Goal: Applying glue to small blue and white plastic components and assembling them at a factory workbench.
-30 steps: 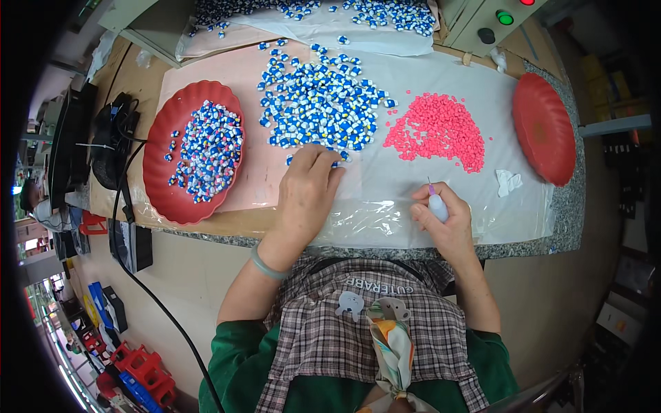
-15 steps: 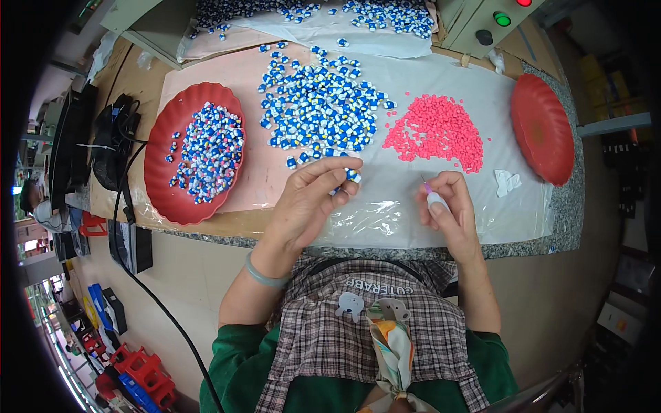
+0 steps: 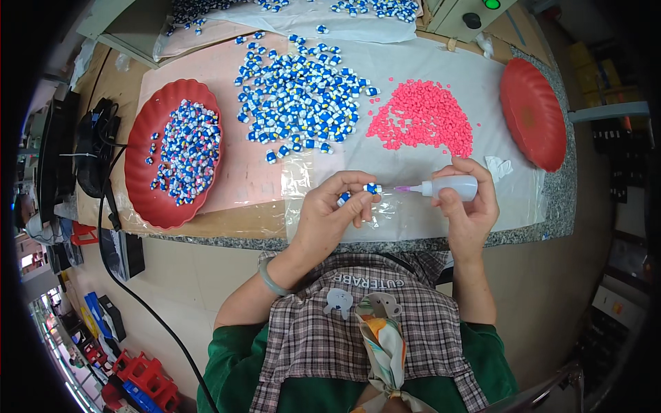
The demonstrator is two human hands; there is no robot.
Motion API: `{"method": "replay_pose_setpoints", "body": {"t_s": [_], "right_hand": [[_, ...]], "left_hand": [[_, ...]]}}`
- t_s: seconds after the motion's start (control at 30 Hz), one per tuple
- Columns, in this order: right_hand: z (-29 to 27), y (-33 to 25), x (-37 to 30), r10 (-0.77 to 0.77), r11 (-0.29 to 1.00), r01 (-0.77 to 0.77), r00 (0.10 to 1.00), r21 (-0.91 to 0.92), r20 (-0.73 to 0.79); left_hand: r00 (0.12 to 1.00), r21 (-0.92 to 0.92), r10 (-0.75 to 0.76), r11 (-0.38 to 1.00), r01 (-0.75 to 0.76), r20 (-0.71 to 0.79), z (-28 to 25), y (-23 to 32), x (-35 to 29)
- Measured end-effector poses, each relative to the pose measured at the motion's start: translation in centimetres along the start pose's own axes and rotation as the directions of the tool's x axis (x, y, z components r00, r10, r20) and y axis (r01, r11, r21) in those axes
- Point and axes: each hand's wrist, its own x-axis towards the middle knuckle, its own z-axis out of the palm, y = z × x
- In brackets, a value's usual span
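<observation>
Between thumb and fingers, my left hand [image 3: 335, 212] pinches a small blue-and-white figurine piece [image 3: 372, 188]; another such piece [image 3: 343, 198] sits tucked in the same hand. My right hand [image 3: 469, 210] grips a translucent white glue bottle [image 3: 456, 187] lying sideways. Its thin needle tip with a purple base [image 3: 405, 188] points left at the held piece, close to it; whether they touch I cannot tell. Beyond my hands lie a heap of blue-and-white pieces with yellow spots [image 3: 303, 96] and a heap of small pink pieces [image 3: 427, 113].
On the left, a red scalloped tray [image 3: 138, 172] holds finished-looking pieces with pink on them. A second red tray [image 3: 533, 113] is at the right edge. Crumpled white tissue [image 3: 498, 168] lies near the pink heap. A black cable [image 3: 148, 296] hangs past the table's left front.
My right hand has turned the bottle sideways, so its needle now points at the piece in my left hand. My left hand has rotated, bringing that piece toward the tip. The view has shifted slightly.
</observation>
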Motion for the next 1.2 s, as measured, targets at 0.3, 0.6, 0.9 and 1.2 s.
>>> {"method": "replay_pose_setpoints", "body": {"t_s": [0.3,0.6,0.9,1.2], "right_hand": [[-0.1,-0.7,-0.8,-0.249,0.899,0.27,0.963,-0.344,0.106],[0.0,-0.7,-0.9,-0.357,0.823,0.393,0.919,-0.41,0.165],[0.2,-1.0,-0.6,-0.41,0.762,0.465,0.885,-0.452,0.219],[-0.5,-0.3,-0.5,-0.151,0.973,0.156,0.988,-0.167,0.045]], "left_hand": [[0.996,0.132,0.09,0.987,-0.092,0.02,0.5,-1.1,-0.1],[0.994,0.168,0.098,0.98,-0.104,0.044,0.4,-1.2,-0.2],[0.989,0.131,0.151,0.98,-0.151,0.008,0.7,-1.5,-0.1],[0.995,0.123,0.097,0.987,-0.101,0.037,0.3,-0.9,-0.1]]}}
